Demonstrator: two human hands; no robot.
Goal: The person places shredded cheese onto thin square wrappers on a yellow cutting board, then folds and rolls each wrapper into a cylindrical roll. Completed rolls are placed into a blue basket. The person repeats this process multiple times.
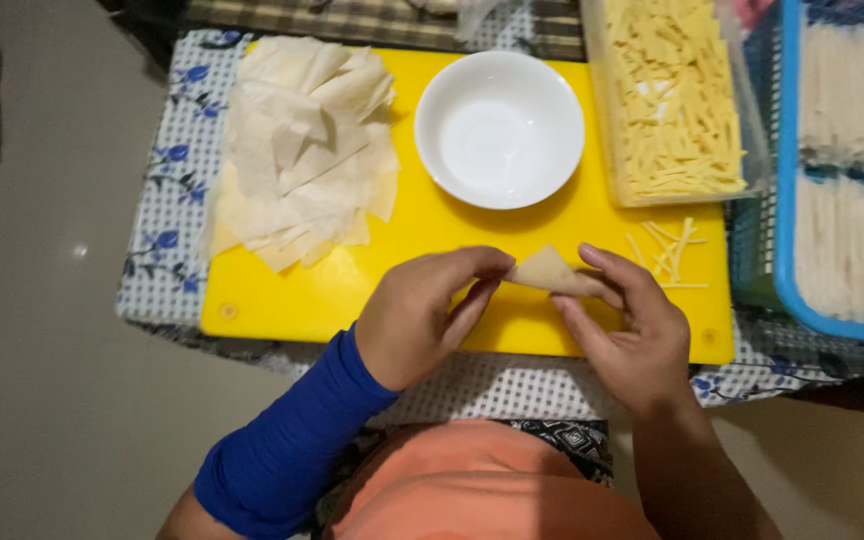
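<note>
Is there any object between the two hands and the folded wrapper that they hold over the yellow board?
Nothing visible. The left hand and the right hand both pinch the folded wrapper directly, above a bare part of the yellow board. The white bowl and the wrapper stack lie farther back.

a home food-prep spot, set low above a plain floor. the surface (167,215) wears a flowered cloth under a yellow cutting board (352,290). pastry wrappers (302,140), a white bowl (499,130) and a tub of cheese sticks (672,95) crowd it.

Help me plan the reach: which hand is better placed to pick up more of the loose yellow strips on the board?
Likely the right hand: the loose strips lie just beyond its fingers, while the left hand sits farther away, pinching the folded wrapper.
</note>
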